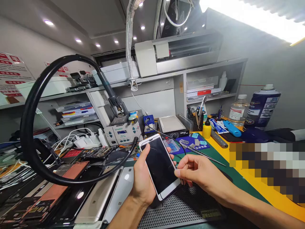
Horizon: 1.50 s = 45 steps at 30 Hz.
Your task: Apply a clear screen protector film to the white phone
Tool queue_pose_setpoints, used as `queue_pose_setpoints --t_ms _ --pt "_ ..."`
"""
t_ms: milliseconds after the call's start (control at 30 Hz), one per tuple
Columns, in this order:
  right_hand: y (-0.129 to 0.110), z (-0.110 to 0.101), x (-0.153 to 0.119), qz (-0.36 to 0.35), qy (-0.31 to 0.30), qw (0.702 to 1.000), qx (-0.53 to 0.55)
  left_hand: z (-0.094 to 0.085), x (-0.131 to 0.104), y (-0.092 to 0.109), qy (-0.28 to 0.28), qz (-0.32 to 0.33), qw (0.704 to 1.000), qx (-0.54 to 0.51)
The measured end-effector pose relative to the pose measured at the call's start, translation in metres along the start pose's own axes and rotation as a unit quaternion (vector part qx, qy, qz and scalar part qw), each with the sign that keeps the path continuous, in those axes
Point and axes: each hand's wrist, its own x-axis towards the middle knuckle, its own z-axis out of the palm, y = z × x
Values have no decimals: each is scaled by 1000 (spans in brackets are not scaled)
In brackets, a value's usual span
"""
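A white-framed smartphone (160,165) with a dark screen is tilted up above the bench. Wrapped round its left side and back is my left hand (145,178), its thumb on the upper left edge and fingertips showing past the right edge. At the phone's lower right edge, my right hand (194,170) has thumb and index finger pinched together. Whatever lies between those fingertips is hidden or too small to make out. Beneath the phone is a perforated dark mat (158,218) on a green work mat (247,190).
Several phones, one a gold phone (96,197), lie at the left under a looping black hose (26,127). A rework station (122,132) and a hot plate (172,124) stand behind. Tweezers (205,156) lie rightward, near a yellow bottle (206,128) and a spray can (262,106).
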Motion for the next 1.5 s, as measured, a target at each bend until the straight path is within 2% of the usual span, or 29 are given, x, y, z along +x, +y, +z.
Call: queue_pose_setpoints --t_ms 300,433,533,600,700,767,833,1200,1300,1500 --pt "-2 0 -2 4 -10 1000 -4 -4 3 2 -39 -13 999 -20" --pt "-5 -2 -4 -12 -4 1000 -3 -3 2 2 -41 -4 999 -34" --pt "-9 -10 -5 -27 -7 1000 8 -2 0 4 -30 1 998 -54" --pt "-12 -20 -4 -36 12 999 28 -1 -1 6 -13 6 998 -61" --pt "-15 -37 -1 -51 90 990 95 -1 -2 10 8 17 997 -70" --pt "-17 -45 1 -51 129 981 133 -2 -3 12 8 25 996 -86" --pt "-17 -50 4 -46 140 978 147 -2 -3 14 1 32 995 -98" --pt "-12 -49 9 -51 115 984 130 -6 -8 17 -50 61 992 -94" --pt "-13 -52 11 -58 108 985 122 -6 -5 15 -15 73 995 -68" --pt "-14 -55 13 -112 94 988 47 -7 -6 -4 183 42 982 -36"
